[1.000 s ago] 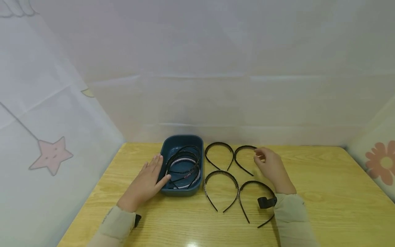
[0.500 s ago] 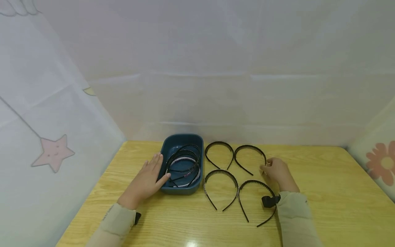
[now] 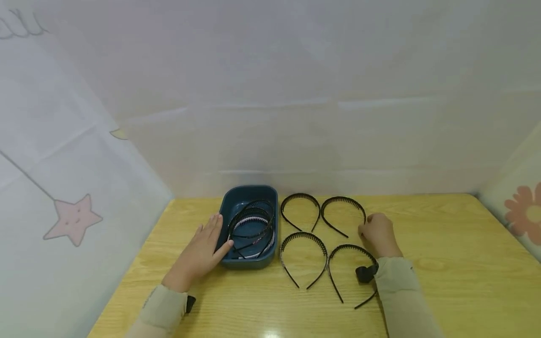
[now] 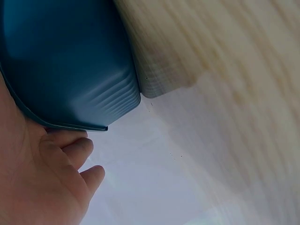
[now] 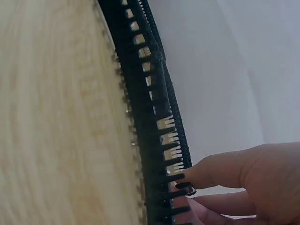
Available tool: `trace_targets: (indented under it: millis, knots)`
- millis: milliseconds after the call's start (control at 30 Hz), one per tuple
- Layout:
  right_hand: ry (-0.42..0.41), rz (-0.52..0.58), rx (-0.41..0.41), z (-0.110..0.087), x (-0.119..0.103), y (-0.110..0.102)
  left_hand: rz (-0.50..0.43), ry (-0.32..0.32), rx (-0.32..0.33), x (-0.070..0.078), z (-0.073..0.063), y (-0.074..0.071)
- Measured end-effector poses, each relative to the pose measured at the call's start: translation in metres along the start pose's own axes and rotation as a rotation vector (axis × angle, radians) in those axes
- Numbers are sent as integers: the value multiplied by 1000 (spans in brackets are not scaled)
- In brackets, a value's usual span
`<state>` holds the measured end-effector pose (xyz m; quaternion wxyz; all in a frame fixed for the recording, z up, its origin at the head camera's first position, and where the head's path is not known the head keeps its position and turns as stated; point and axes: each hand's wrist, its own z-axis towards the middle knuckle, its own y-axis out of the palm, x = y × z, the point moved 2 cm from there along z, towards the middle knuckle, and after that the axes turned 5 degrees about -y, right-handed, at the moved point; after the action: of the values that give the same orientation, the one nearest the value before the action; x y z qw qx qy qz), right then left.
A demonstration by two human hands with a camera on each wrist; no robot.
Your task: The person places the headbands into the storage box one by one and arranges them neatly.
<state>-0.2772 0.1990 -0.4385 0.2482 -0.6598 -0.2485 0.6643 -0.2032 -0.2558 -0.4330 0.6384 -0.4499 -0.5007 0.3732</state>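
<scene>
My left hand (image 3: 198, 256) rests along the left rim of a blue plastic box (image 3: 249, 264), fingers straight and thumb over the near-left edge. Inside the box lie several toothed headbands (image 3: 252, 218), black ones and a white one. At the far right of the headbands on the table, my right hand (image 3: 378, 234) pinches the right leg of a black headband (image 3: 342, 199). The right wrist view has thumb and fingers (image 5: 215, 171) meeting at that headband's end, partly hidden behind the teeth of a nearer headband (image 5: 145, 117).
Beside the box lies another black headband (image 3: 300, 195) at the back. Two more, a front left headband (image 3: 303, 234) and a front right headband (image 3: 352, 247), lie nearer, the latter partly under my right wrist. A pale printed sheet (image 3: 270, 141) hangs behind the wooden table (image 3: 456, 263).
My right hand has moved from the top of the back right headband down to its right leg, and its fingers have closed there. My left hand stays at the box.
</scene>
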Motion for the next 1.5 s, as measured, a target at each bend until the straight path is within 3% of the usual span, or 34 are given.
trace_targets:
  millis: [133, 333, 700, 1000, 1133, 1500]
  knots:
    - [19, -15, 13, 3, -1, -4, 5, -4, 1, -1, 2, -1]
    - [62, 6, -42, 3, 4, -12, 11, -7, -15, -2, 1, -1]
    - [186, 395, -93, -2, 15, -27, -1, -3, -32, 1, 4, 1]
    - [135, 521, -166, -4, 8, -30, -10, -15, -24, -2, 2, 2]
    - [134, 541, -174, -4, 6, -32, -9, -17, -21, -1, 1, 1]
    - [102, 470, -123, -3, 4, -34, 1, -11, -7, 0, 0, 1]
